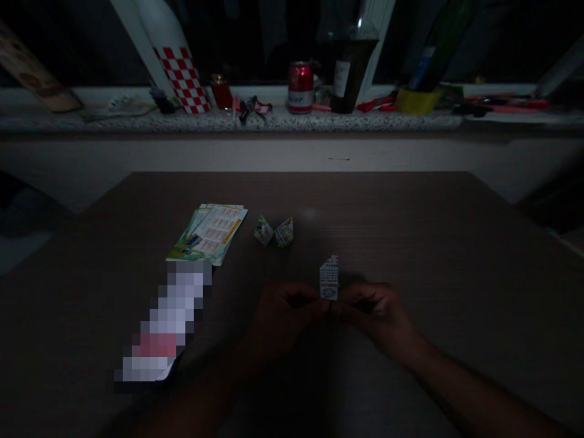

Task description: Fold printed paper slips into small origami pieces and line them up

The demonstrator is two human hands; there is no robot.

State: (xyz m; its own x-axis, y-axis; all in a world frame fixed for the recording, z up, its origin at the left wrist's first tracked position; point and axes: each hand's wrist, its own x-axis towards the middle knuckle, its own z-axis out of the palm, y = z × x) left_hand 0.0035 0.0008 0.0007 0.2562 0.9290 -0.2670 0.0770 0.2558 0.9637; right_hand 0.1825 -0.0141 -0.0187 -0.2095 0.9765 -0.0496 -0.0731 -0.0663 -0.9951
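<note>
Head view: on your worktop (433,231), leftmost, lies a pixelated oblong item (166,322), with printed cards (210,234) just beyond it, then two small folded paper pieces (285,232). Nearer you, your left hand (285,311) pinches a folded printed paper strip (329,280) by its lower end, together with your right hand (381,313).

On my remote feed the light is dim: brown table (401,237) near, pale wall (274,156) beyond, speckled sill (255,125) below far dark windows (255,42).
</note>
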